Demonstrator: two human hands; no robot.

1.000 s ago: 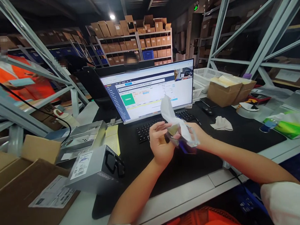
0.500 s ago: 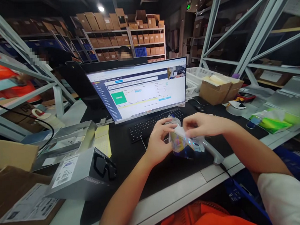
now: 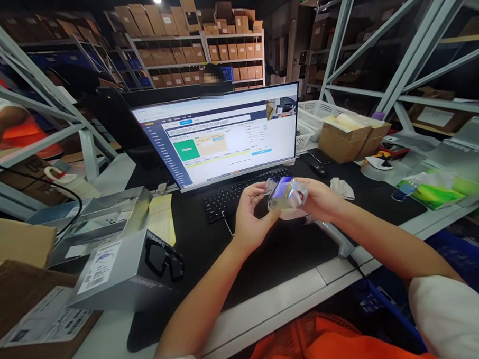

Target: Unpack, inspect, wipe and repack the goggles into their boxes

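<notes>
A pair of sunglasses (image 3: 284, 194) with a shiny blue-purple lens and a clear frame is held up over the desk in front of the keyboard. My left hand (image 3: 250, 217) grips its left end, thumb below and fingers curled around. At the other end my right hand (image 3: 322, 199) is closed on it, fingers partly hidden behind. Something pale shows just under the sunglasses, and I cannot make out what it is. Right of my right hand, a crumpled white tissue (image 3: 342, 189) lies on the black mat. Below the right wrist is a grey handheld scanner (image 3: 337, 240).
A monitor (image 3: 226, 143) stands behind the keyboard (image 3: 217, 204). On the left are a grey box with glasses pictured on it (image 3: 128, 274), a cardboard box (image 3: 18, 300) and a grey tray (image 3: 135, 208). On the right sit a mouse (image 3: 318, 168), cardboard boxes (image 3: 343, 140) and a green packet (image 3: 430, 192).
The sunglasses have turned so the lens faces up, and my right hand has moved from above them to their right end. The white tissue now lies on the mat at right.
</notes>
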